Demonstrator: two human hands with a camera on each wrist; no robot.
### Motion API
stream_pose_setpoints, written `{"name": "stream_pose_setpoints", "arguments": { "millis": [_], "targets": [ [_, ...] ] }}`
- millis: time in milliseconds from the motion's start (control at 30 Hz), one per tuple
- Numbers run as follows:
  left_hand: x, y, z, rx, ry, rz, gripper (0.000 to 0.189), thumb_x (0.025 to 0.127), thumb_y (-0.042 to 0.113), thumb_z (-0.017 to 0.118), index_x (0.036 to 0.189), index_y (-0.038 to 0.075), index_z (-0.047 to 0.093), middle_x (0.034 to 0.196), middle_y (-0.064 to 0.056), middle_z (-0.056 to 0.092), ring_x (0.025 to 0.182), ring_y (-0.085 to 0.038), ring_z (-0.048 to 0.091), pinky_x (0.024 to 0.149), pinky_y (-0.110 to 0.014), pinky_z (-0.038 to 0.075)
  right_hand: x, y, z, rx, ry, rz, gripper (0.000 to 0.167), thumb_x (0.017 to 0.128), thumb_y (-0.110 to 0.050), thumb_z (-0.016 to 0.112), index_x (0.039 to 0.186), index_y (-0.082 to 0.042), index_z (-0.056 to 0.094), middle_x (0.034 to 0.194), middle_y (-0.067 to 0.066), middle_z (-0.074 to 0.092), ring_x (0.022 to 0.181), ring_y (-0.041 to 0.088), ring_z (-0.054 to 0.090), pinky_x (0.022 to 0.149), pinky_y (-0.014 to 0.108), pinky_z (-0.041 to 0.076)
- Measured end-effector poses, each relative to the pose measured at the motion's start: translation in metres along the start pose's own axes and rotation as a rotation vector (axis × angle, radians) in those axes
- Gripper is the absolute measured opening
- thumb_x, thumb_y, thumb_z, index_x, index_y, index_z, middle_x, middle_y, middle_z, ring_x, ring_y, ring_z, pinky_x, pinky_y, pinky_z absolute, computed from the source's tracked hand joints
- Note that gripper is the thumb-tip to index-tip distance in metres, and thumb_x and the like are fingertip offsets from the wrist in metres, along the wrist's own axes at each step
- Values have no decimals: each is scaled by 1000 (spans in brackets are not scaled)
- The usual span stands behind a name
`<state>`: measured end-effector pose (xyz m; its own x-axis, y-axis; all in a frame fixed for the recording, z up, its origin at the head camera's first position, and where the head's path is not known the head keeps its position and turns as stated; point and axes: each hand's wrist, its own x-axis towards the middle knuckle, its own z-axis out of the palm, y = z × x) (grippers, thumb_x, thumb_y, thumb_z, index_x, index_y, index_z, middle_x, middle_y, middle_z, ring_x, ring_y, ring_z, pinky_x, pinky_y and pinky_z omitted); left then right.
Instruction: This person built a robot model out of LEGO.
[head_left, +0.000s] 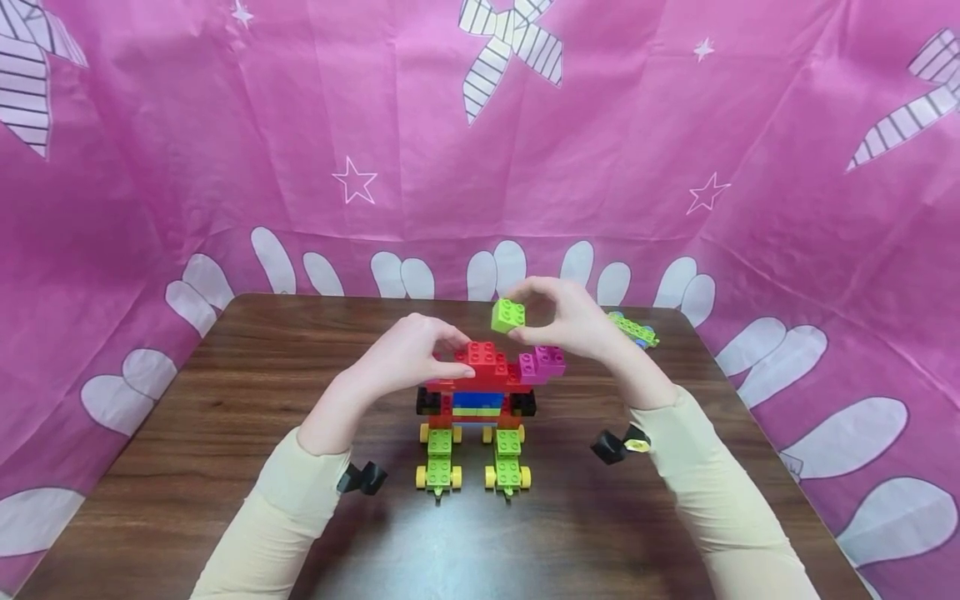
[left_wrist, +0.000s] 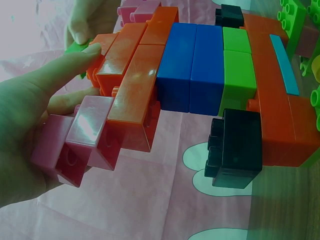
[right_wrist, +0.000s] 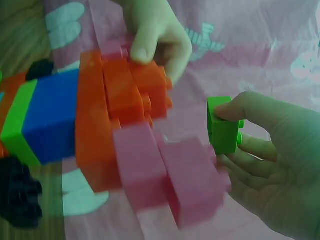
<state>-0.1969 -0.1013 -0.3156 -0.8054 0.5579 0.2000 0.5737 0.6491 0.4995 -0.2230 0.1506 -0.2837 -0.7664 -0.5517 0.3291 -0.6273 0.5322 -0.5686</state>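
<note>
A figure of toy building bricks stands upright on the table, topped by a red brick point(head_left: 482, 353). My left hand point(head_left: 408, 354) holds the figure's top, its thumb against the red bricks point(left_wrist: 120, 55). Above and to the right, my right hand point(head_left: 566, 323) pinches a lime green brick point(head_left: 507, 316). In the right wrist view, that green brick point(right_wrist: 223, 131) is apart from the figure. Stepped pink bricks point(head_left: 549, 362) stick out at both sides. Below are blue bricks point(left_wrist: 192, 67), black side bricks point(head_left: 524, 405) and green bases with yellow wheels point(head_left: 440, 472).
A green brick base with blue wheels point(head_left: 634, 330) lies at the back right of the brown wooden table point(head_left: 225, 375). Pink patterned cloth point(head_left: 420, 192) hangs behind and around it. Black wrist-worn devices point(head_left: 609, 447) jut inward from both sleeves.
</note>
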Motion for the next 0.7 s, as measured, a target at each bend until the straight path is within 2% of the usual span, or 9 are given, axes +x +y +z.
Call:
{"name": "stream_pose_setpoints", "arguments": {
  "millis": [167,300,700],
  "targets": [
    [-1,1,-1,-18,5,13,39,82,34,80,112,10,74,105,-3,75,93,-15,69,82,-32,58,1,-7,9,14,-31,-55,37,78,-16,81,112,-9,69,109,4,70,97,18,62,89,39,52],
    [-1,0,0,-31,6,16,39,82,34,80,112,10,74,104,-3,75,91,-14,70,81,-31,58,2,-9,15,12,-54,-61,36,78,-17,80,112,-12,70,108,1,71,99,16,62,91,40,52],
    [0,-2,1,-34,6,36,35,82,32,79,109,10,74,99,-2,75,85,-11,69,77,-28,58,2,-12,24,35,-134,-45,35,79,-19,80,112,-12,71,104,-1,73,90,14,67,81,34,57]
  ]
}}
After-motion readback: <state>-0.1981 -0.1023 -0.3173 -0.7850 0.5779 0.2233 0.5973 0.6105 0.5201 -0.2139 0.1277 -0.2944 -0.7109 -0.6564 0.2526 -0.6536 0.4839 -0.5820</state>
